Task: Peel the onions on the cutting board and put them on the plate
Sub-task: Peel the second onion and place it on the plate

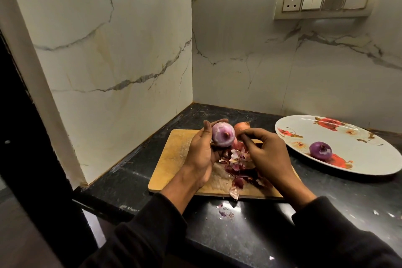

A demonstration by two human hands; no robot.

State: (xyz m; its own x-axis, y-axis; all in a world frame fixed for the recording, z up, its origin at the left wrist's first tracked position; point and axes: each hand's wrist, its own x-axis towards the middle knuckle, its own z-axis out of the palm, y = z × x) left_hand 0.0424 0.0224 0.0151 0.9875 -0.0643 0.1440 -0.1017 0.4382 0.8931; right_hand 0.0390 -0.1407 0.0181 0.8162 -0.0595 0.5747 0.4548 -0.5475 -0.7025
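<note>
A round, pale-purple, mostly peeled onion (223, 137) is gripped at frame centre by the left hand (201, 154), above the wooden cutting board (171, 154). The right hand (267, 154) fingertips are pinched on its skin. A peeled purple onion (320, 151) lies on the white floral plate (359, 137) at right.

You have three onions here. The mostly peeled onion (223, 137), pale purple with whitish streaks, is held up over the cutting board (174, 152) with its stem tip facing you. Behind it an unpeeled onion (242, 126), orange-brown, rests at the board's far edge. A heap of purple peels (238, 166) lies on the wooden board, spilling toward its near edge. One peeled onion (320, 150), dark purple, sits on the near part of the white floral plate (369, 159), well to the right.
</note>
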